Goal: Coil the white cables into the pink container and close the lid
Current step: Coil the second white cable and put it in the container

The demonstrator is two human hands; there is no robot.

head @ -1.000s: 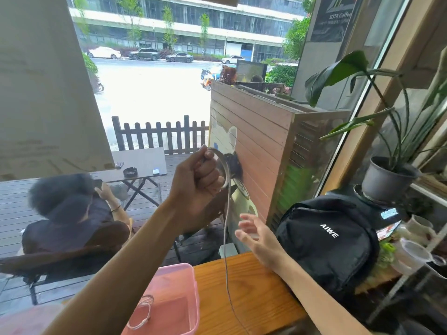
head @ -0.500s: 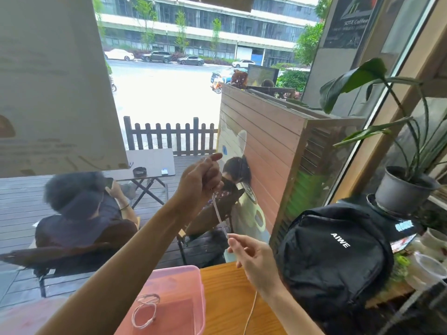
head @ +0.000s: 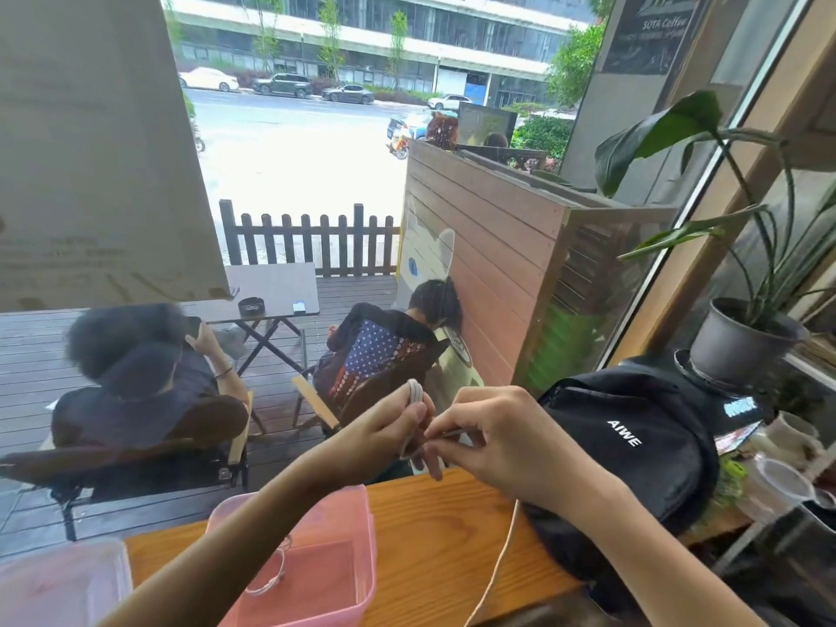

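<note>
My left hand (head: 384,434) pinches a small coil of white cable (head: 415,393) above the wooden table (head: 434,545). Touching it from the right, my right hand (head: 493,438) grips the same cable's strand. The loose tail (head: 497,563) hangs from that hand down past the table's front edge. The pink container (head: 362,536) stands open below my left forearm, and a coiled white cable (head: 273,576) lies inside it. Its pink lid (head: 59,581) rests at the lower left.
A black backpack (head: 633,450) sits right of my hands on the table. Beyond it are a grey plant pot (head: 742,346) and clear cups (head: 778,481). Behind the window glass, two people sit on chairs on a wooden deck.
Both hands have dropped from high in front of the window and come together just above the table. The cable is now gathered into a tighter coil at my left fingers.
</note>
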